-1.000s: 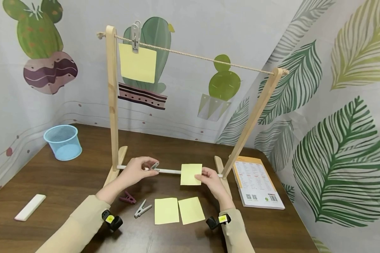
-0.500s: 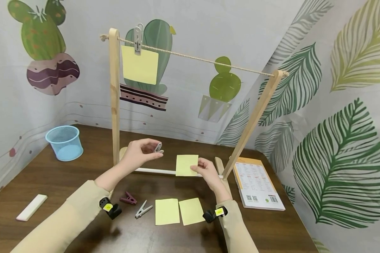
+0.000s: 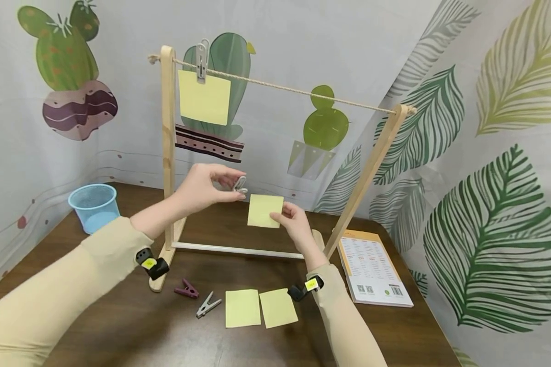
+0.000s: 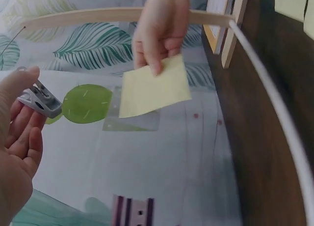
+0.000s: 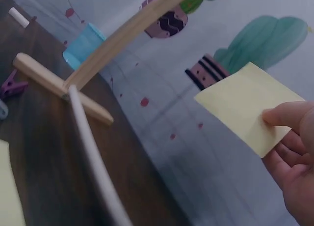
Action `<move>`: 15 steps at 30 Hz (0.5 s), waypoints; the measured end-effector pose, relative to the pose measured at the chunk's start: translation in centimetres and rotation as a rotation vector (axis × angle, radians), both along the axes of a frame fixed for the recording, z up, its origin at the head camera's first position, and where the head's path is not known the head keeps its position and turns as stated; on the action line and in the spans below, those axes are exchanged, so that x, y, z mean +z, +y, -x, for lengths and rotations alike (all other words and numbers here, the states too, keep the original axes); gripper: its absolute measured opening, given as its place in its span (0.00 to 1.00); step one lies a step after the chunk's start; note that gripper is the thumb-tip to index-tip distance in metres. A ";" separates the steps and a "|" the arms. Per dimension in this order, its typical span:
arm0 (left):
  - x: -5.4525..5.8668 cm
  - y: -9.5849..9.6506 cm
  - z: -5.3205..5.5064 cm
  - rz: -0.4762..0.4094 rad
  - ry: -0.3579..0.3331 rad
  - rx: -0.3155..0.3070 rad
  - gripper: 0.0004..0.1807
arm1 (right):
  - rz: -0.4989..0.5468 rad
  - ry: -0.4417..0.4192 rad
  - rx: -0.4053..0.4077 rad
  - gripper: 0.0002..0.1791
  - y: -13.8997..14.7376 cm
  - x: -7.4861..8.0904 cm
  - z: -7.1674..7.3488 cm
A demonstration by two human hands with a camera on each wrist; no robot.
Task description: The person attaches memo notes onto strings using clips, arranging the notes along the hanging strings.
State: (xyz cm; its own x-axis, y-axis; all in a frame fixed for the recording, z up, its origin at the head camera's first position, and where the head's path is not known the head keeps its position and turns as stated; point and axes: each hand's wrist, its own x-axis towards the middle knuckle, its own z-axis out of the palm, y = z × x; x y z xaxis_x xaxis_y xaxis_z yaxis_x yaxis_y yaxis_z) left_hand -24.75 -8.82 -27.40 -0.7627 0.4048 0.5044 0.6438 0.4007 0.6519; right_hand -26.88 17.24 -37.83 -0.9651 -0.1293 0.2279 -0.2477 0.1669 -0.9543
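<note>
My left hand (image 3: 206,187) pinches a grey clothespin (image 3: 241,184) between thumb and fingers; the left wrist view shows its jaws closed, pointing away from the palm. To the right, my right hand (image 3: 295,222) holds a yellow sticky note (image 3: 265,211) by its right edge, thumb on the front. Both hands are raised above the white crossbar (image 3: 239,250), under the rope (image 3: 280,88) of a wooden stand. A second yellow note (image 3: 204,98) hangs near the rope's left end from a grey clothespin (image 3: 201,62).
On the table lie two more yellow notes (image 3: 243,309), a purple clothespin (image 3: 186,289) and a grey clothespin (image 3: 208,305). A blue mesh basket (image 3: 94,206) stands at the back left. Beyond the stand's right post (image 3: 367,178) lies a booklet (image 3: 376,267).
Both hands have risen from near the white crossbar. The left hand has also moved right with its clothespin, and the right hand slightly left with the note, bringing them closer.
</note>
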 end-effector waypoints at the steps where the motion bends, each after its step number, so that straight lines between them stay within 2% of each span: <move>1: 0.6 0.0 0.1 0.011 0.018 -0.004 0.23 | 0.004 0.013 -0.009 0.15 -0.3 0.6 0.2; 6: 3.4 0.2 0.5 0.048 0.071 -0.019 0.21 | 0.088 0.088 -0.031 0.15 -1.7 3.7 0.8; 11: 5.8 0.7 0.4 0.021 0.082 -0.020 0.20 | 0.186 0.150 -0.066 0.16 -3.4 6.6 1.4; 15: 7.4 1.0 0.6 0.003 0.127 -0.028 0.20 | 0.244 0.217 -0.095 0.18 -4.5 9.2 1.8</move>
State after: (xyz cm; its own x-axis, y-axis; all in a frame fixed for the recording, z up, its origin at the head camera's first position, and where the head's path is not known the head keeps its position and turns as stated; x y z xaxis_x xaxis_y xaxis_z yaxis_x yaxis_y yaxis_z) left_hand -25.33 -7.81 -20.03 -0.6811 0.4267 0.5951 0.7321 0.3831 0.5633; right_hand -28.71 12.71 -28.61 -0.8958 0.0428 0.4424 -0.4437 -0.0276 -0.8957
